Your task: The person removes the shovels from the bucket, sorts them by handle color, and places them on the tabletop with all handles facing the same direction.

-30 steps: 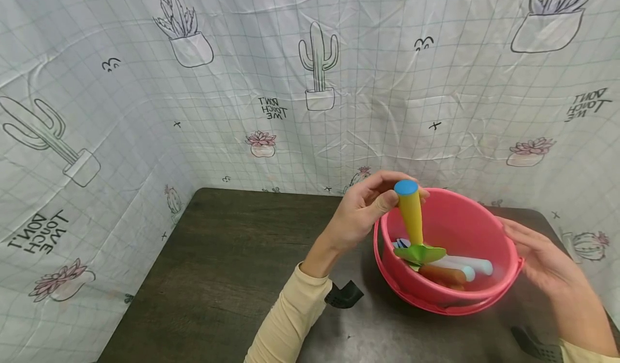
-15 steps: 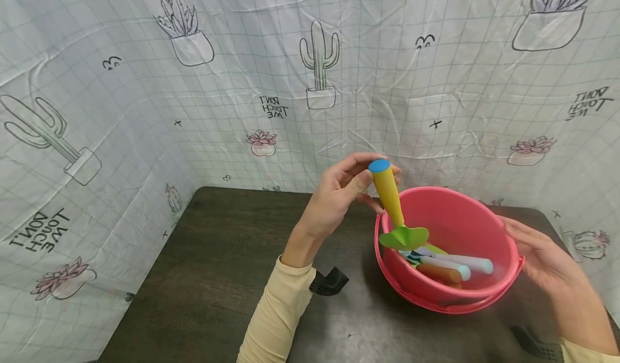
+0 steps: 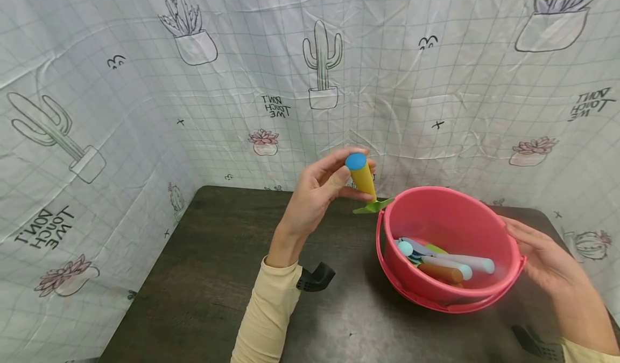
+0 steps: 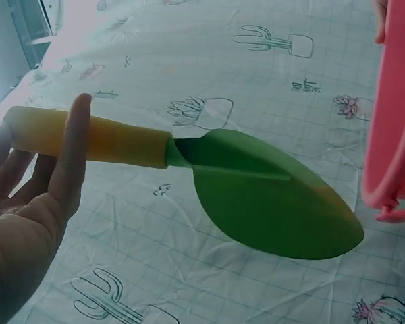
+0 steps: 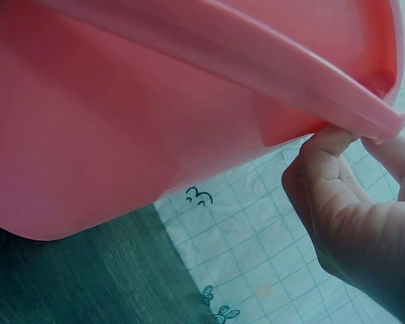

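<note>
My left hand [image 3: 310,193] grips the yellow handle of a hand trowel [image 3: 364,184] near its blue end. Its green leaf-shaped blade [image 4: 270,209] points down in the head view, just outside the left rim of a pink bucket [image 3: 445,220]. From the left wrist view, the whole blade is visible, apart from the bucket. On the bucket's right side my right hand [image 3: 547,260] holds the rim, with fingers bent beneath it in the right wrist view. Inside the bucket lie several more tools, among them one with an orange handle [image 3: 439,272] and one with a pale handle [image 3: 467,262].
The bucket stands on a dark wooden table [image 3: 232,266], its pink carry handle [image 3: 411,297] folded down along the front. Behind and to the left hangs a white cloth [image 3: 232,83] printed with cacti.
My left hand has lifted the trowel out of the bucket and carried it leftward past the rim. The right hand and bucket have stayed in place.
</note>
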A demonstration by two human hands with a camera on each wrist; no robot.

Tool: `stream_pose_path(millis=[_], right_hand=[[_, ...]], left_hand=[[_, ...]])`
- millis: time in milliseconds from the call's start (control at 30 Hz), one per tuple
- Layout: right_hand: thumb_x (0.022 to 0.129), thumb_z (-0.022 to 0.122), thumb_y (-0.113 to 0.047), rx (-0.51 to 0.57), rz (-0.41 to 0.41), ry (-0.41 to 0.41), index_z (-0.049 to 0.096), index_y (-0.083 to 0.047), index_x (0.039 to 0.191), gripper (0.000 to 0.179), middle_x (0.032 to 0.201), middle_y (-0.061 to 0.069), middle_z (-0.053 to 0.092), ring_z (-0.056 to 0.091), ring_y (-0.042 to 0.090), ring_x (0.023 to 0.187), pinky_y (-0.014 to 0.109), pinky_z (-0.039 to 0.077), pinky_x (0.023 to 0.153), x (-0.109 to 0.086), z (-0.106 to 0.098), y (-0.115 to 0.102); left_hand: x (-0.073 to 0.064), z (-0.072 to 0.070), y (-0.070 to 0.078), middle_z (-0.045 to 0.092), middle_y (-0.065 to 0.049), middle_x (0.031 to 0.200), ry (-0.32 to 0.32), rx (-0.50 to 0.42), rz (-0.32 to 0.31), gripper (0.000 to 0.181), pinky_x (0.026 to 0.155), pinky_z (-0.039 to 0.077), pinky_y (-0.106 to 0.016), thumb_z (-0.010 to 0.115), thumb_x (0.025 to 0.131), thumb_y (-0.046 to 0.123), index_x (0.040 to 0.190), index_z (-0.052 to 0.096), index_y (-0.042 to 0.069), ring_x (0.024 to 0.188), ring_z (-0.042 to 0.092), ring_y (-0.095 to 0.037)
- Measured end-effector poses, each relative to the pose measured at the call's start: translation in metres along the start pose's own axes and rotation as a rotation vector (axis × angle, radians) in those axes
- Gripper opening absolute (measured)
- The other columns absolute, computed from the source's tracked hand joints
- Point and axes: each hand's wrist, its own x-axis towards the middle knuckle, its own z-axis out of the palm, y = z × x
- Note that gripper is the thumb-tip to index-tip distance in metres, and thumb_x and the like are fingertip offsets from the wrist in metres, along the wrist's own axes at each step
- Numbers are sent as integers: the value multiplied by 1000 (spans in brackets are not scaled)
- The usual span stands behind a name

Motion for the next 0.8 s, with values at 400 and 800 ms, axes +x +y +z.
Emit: stream_pose_path(millis=[400, 800], right_hand=[[104, 6, -11, -49, -40, 80, 54, -6, 136, 57, 130, 13, 59, 57, 25, 117, 40, 46, 92, -2, 1, 1], [104, 6, -13, -35, -30, 88, 54, -7, 136, 57, 128, 15, 59, 59, 25, 114, 40, 48, 89, 0, 2, 1]], left_hand=[[-20, -17, -21, 51, -26, 126, 58, 160, -64, 35, 88, 50, -48, 44, 101, 6, 130, 47, -12, 101, 58, -30], [-26, -17, -37, 63, -18, 112, 149, 486, -65, 24, 89, 48, -33, 49, 98, 1, 115, 64, -7, 104, 58, -21]])
